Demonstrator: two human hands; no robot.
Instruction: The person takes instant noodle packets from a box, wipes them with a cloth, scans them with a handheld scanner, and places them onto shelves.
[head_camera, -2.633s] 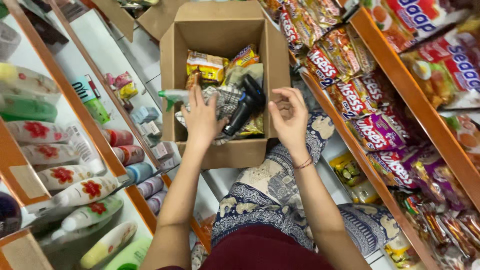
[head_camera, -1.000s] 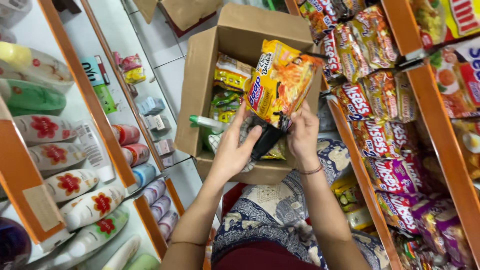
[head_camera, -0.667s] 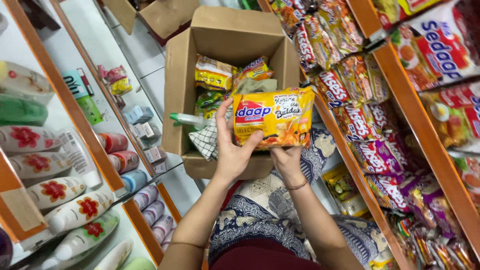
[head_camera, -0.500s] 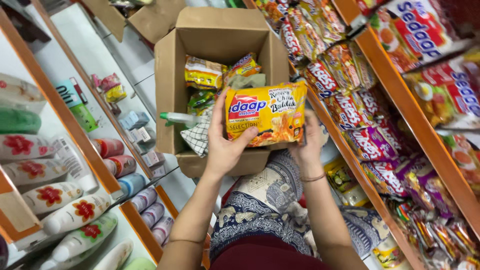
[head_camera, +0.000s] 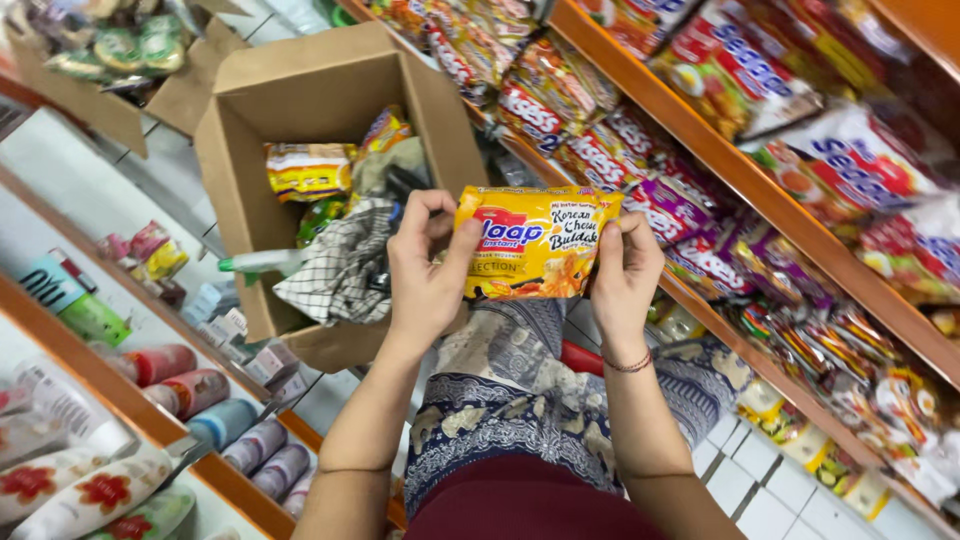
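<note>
Both hands pinch a yellow instant noodle packet (head_camera: 537, 242) by its ends: left hand (head_camera: 428, 270), right hand (head_camera: 625, 272). It hangs above the lap, just beside an open cardboard box (head_camera: 300, 90) holding what looks like a checked cloth (head_camera: 338, 268); snack shelves (head_camera: 790, 210) to the right.

Yellow-orange noodle packet (head_camera: 535, 243) at centre frame, slightly above the middle — flat, rectangular, sealed, printed face toward the camera, long edges near level with a slight tilt. Red-and-blue logo patch at its upper left, picture of noodles across the lower half. Pinched at both short ends — left edge partly covered by fingers, right edge likewise. Held in the air.
</note>
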